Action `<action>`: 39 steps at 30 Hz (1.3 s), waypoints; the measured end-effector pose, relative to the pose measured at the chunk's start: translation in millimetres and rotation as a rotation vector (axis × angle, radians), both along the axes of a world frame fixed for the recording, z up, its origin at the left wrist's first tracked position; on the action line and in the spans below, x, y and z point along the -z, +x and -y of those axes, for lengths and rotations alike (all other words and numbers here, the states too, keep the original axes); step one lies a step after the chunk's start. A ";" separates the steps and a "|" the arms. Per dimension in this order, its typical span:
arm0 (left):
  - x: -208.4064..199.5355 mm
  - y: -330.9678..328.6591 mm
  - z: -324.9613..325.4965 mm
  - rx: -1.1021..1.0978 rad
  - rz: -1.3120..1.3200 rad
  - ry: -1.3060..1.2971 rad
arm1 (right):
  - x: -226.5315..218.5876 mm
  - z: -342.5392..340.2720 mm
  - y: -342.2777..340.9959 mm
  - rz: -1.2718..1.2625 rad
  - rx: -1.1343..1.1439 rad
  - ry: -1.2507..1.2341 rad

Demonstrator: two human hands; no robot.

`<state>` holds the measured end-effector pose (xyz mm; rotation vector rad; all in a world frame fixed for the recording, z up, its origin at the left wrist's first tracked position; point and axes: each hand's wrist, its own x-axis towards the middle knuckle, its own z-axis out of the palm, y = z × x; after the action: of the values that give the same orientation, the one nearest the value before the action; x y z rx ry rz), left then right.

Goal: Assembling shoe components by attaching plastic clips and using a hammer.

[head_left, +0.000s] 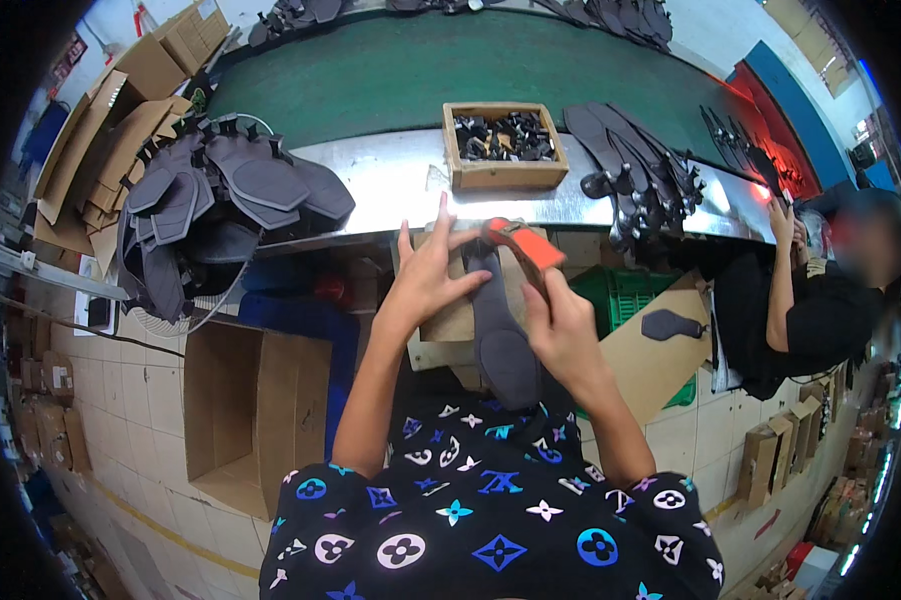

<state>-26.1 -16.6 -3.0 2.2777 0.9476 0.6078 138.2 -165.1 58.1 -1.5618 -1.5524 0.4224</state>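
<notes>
A dark grey shoe sole (502, 345) lies lengthwise before me, its narrow end on a tan work block (448, 318) and its broad end toward my lap. My left hand (430, 275) grips the sole's narrow end between thumb and index finger; its other fingers are spread. In my right hand (568, 335) is a hammer (530, 250) with an orange part, closed round by the fingers. The hammer's far end is over the sole's narrow end, close to my left index finger. Whatever lies beneath that end is hidden.
A wooden box (505, 176) of small black pieces stands on the metal ledge (370, 160) beside a green conveyor belt (400, 75). Soles are piled left (260, 185) and right (640, 175). An open carton (255, 410) is at left. A co-worker (820, 300) sits at right.
</notes>
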 end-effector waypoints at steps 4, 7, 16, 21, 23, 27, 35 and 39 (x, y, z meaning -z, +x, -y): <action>4.2 -1.8 -2.8 0.008 0.101 -0.075 | -75.6 28.1 -12.7 -0.410 0.154 0.130; -6.2 -1.3 -0.1 0.016 0.005 0.061 | -39.7 23.3 1.7 -0.102 0.002 0.126; -35.5 -6.4 33.0 0.243 0.324 -0.154 | -19.5 -10.4 30.9 0.161 0.087 0.317; -92.6 -23.5 89.3 0.367 0.391 -0.635 | 7.6 -28.3 30.2 0.482 -0.074 -0.089; -98.5 -26.7 99.4 0.351 0.454 -0.907 | 13.4 -32.2 28.3 0.668 -0.222 -0.004; -96.6 -33.3 114.1 0.451 0.537 -1.106 | -28.1 -8.9 35.0 -0.074 -0.560 -0.025; -90.0 -23.0 119.5 0.757 0.628 -1.188 | -80.7 -5.3 45.0 -0.183 -1.112 -0.146; -96.7 -19.8 100.6 0.927 0.528 -1.085 | -91.6 -18.3 39.2 -0.100 -1.253 -0.058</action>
<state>-45.9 -117.1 93.7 1.2150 -0.1282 0.1514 177.4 -146.8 149.7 -0.3929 -2.2886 1.1842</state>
